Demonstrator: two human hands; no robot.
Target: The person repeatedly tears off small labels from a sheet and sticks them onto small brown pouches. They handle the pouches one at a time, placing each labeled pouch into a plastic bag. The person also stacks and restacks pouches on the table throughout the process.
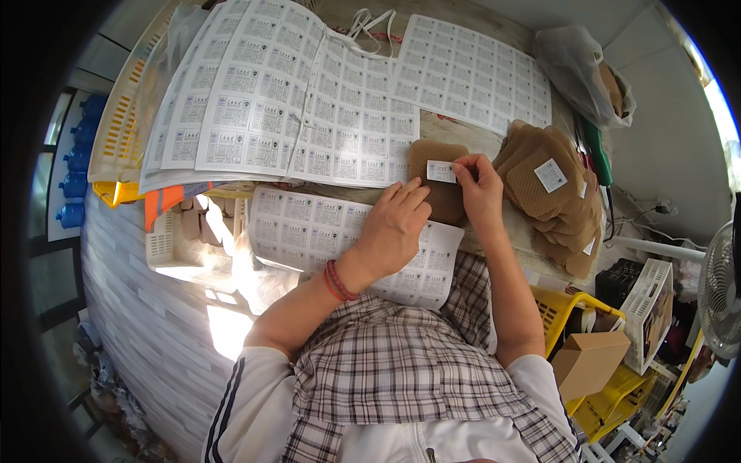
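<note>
A brown textured pad (446, 202) with rounded corners lies in front of me on the table. On its upper part sits a small white printed label (440, 171). Thumb and forefinger of my right hand (482, 197) pinch the label's right end. My left hand (390, 231) rests its outstretched fingers on the pad's left edge and holds nothing. Under my left hand and wrist, a label sheet (309, 224) hangs over the table edge onto my lap. At right lies a fanned pile of similar brown pads (532, 174), the top one bearing a white label (550, 176).
Several label sheets (262, 92) cover the left of the table; another sheet (475, 73) lies at the back. A plastic bag (579, 65) and a green-handled tool (597, 154) are beyond the pile. Yellow crates (559, 312), a cardboard box (590, 363) and a fan (722, 289) stand right.
</note>
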